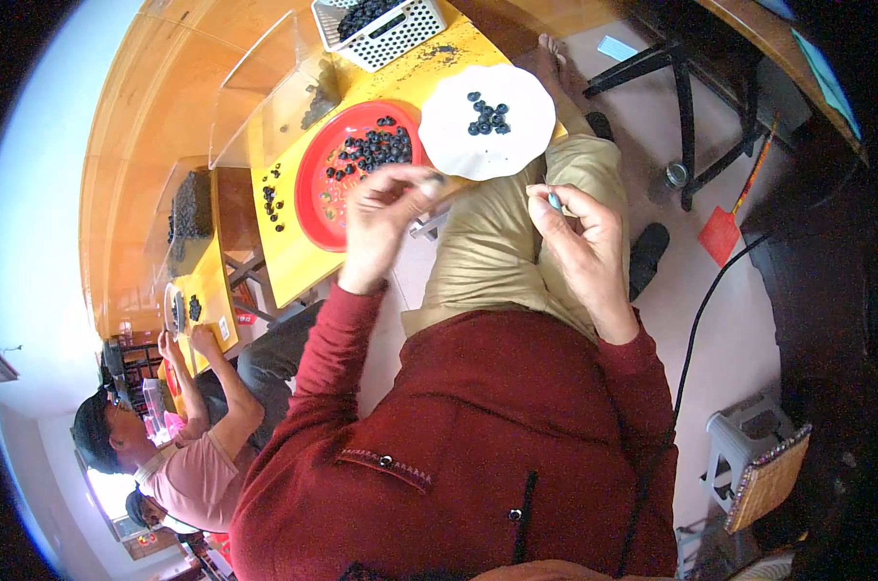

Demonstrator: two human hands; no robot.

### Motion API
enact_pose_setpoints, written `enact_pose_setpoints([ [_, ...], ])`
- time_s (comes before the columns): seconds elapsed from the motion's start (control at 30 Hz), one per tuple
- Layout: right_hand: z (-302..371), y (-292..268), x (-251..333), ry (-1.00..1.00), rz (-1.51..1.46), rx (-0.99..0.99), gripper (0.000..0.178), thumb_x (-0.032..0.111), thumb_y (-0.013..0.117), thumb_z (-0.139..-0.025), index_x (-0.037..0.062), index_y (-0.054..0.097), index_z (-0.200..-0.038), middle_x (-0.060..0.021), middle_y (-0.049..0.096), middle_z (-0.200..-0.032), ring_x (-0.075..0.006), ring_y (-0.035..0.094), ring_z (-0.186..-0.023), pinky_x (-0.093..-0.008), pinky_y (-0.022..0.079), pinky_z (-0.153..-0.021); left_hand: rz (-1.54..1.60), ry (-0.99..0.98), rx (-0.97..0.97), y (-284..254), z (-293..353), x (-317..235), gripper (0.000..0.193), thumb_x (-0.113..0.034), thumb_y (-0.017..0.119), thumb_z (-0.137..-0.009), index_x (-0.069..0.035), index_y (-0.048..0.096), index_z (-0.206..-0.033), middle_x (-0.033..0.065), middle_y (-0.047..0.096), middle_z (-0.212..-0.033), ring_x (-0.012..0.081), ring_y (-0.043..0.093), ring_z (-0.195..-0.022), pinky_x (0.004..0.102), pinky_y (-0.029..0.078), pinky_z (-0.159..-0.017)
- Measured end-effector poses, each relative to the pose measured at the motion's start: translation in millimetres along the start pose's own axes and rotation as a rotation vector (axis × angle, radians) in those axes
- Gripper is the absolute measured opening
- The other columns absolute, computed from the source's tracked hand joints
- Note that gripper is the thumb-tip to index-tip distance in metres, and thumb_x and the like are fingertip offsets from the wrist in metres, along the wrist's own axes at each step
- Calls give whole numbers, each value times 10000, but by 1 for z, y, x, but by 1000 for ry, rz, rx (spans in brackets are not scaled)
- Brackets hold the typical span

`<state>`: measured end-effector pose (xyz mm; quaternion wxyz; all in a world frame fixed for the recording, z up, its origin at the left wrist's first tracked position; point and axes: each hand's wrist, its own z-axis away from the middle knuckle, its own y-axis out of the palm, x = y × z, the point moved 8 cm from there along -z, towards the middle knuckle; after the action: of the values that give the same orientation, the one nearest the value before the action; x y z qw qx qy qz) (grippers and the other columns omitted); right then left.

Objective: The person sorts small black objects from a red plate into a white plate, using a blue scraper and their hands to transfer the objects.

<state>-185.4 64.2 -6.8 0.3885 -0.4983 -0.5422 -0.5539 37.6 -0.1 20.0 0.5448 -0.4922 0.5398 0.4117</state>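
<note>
Over the red tray's near edge, my left hand (383, 218) is closed in a pinch on a small dark round piece (436, 180), partly covered by the fingertips. My right hand (589, 237), above my right thigh, pinches a slim blue thing (554, 200); its kind is too small to make out. The round red tray (310, 215) carries many bead-like black pieces (381, 148) and tiny coloured bits. Beside it, a white scalloped plate (449, 116) bears a cluster of similar black pieces (487, 121).
More black pieces (272, 200) lie on the yellow table (289, 271). A white perforated basket (391, 44) of black pieces stands at the far edge, near a clear panel (250, 97). Another person (192, 455) works at the left. A grey stool (739, 436) stands on the right.
</note>
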Motion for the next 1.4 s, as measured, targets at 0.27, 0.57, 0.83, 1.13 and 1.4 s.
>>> enact_pose_setpoints([
  [0.27, 3, -2, -9, -23, 34, 25, 201, 135, 665, -912, -49, 668, -993, 13, 637, -804, -27, 529, -718, -185, 432, -630, -662, 205, -174, -77, -58, -7, 187, -67, 695, -844, 32, 694, -1003, 93, 715, -863, 122, 652, -764, 265, 523, -722],
  [0.57, 13, -15, -22, 13, 79, -37, 183, 106, 661, -901, -49, 680, -998, 15, 643, -799, -27, 522, -723, -193, 431, -640, -972, 389, 231, 36, -91, -5, 266, -162, 701, -765, -46, 700, -1004, 181, 690, -926, 326, 675, -849, 399, 532, -761],
  [0.83, 19, -25, -37, 96, 26, -67, 202, 130, 677, -898, -41, 683, -1005, 16, 652, -817, -29, 527, -734, -195, 440, -662, -1176, 313, 351, 58, -109, 21, 280, -201, 660, -754, -72, 697, -999, 196, 675, -913, 354, 657, -847, 446, 522, -748],
  [1.13, 19, -31, -38, 120, -22, -102, 195, 134, 680, -898, -32, 686, -1001, 40, 630, -785, -15, 497, -698, -183, 411, -619, -800, 322, 334, 46, -91, 7, 268, -70, 729, -758, -11, 700, -1018, 114, 696, -834, 209, 678, -745, 298, 534, -706],
  [1.4, 17, -30, -35, 116, -23, -110, 186, 133, 677, -898, -25, 688, -996, 61, 610, -765, -3, 474, -673, -175, 388, -590, 20, -104, 370, 39, -68, 19, 229, 32, 713, -812, -10, 645, -1026, 78, 689, -980, 149, 664, -867, 285, 555, -790],
])
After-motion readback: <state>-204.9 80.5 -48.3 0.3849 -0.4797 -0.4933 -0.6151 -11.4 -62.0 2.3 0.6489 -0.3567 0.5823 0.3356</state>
